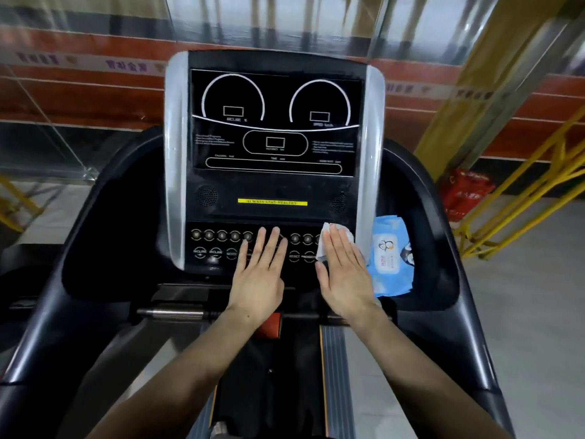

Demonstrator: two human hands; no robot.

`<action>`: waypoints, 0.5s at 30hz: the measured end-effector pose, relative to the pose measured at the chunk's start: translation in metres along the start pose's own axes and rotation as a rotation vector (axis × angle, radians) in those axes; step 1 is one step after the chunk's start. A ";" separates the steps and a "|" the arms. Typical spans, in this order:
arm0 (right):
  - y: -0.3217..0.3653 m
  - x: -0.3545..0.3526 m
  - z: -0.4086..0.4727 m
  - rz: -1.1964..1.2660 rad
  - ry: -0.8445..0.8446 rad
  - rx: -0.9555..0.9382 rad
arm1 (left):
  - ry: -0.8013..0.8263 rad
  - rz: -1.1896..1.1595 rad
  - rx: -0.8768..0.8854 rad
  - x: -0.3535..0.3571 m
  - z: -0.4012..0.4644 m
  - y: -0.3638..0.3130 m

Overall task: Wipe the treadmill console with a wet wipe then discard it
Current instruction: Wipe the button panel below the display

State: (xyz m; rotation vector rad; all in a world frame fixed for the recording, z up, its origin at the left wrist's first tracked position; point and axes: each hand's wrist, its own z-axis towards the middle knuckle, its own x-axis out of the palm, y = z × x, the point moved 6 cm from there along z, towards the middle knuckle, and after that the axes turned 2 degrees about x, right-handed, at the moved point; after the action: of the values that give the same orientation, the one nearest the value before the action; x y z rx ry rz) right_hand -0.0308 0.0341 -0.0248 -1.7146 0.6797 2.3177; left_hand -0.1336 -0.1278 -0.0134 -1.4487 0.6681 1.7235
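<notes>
Beside console [272, 185], wipe pack [391, 264] sits; flat right hand [343, 274] presses wet wipe [329, 239], left hand [259, 274] open, empty.

A blue wet-wipe packet [392, 263] is lying in the tray just right of the button panel. A red bag [468, 193] is sitting on the floor beyond, beside yellow metal railings [519, 198]. A red emergency-stop button [269, 326] is showing below the handlebar [172, 313]. An orange-red wall [79, 99] with blurred lettering is running across behind glass panels [41, 150].
</notes>
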 end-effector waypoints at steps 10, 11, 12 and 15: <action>-0.018 0.006 -0.014 0.066 -0.012 0.045 | 0.046 0.021 -0.021 0.004 0.001 -0.044; -0.019 0.009 -0.019 0.061 -0.010 0.042 | 0.048 0.020 -0.027 0.004 -0.002 -0.043; -0.018 0.012 -0.023 0.058 -0.008 0.044 | 0.053 0.019 -0.033 0.003 -0.005 -0.041; -0.013 0.018 -0.027 0.077 -0.008 0.067 | 0.068 0.011 -0.046 0.003 -0.013 -0.031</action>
State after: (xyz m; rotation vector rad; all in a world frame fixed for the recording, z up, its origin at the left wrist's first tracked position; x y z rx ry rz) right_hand -0.0080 0.0305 -0.0507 -1.6773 0.8261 2.3221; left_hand -0.1012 -0.1199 -0.0165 -1.5438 0.6781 1.7149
